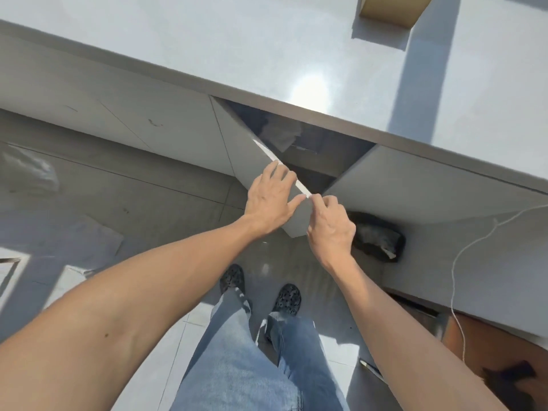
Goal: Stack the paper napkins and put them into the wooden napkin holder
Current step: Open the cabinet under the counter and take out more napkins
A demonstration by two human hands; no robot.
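Observation:
A light wooden box-like object (391, 10), possibly the napkin holder, stands on the white countertop (267, 48) at the far right, cut off by the frame's top edge. No napkins are clearly in view. Below the counter a grey cabinet door (237, 149) is swung open toward me. My left hand (271, 203) lies on the door's face with its fingers hooked over the free edge. My right hand (332, 229) pinches that same edge lower down. Inside the dark cabinet lies something crumpled and white (281, 134); I cannot tell what it is.
A second grey door (415, 179) stands open on the right. A black bag (376, 235) lies on the floor under it. A white cord (462, 253) hangs at the right, above a brown box (489, 351). My feet (261, 289) stand on the tiled floor.

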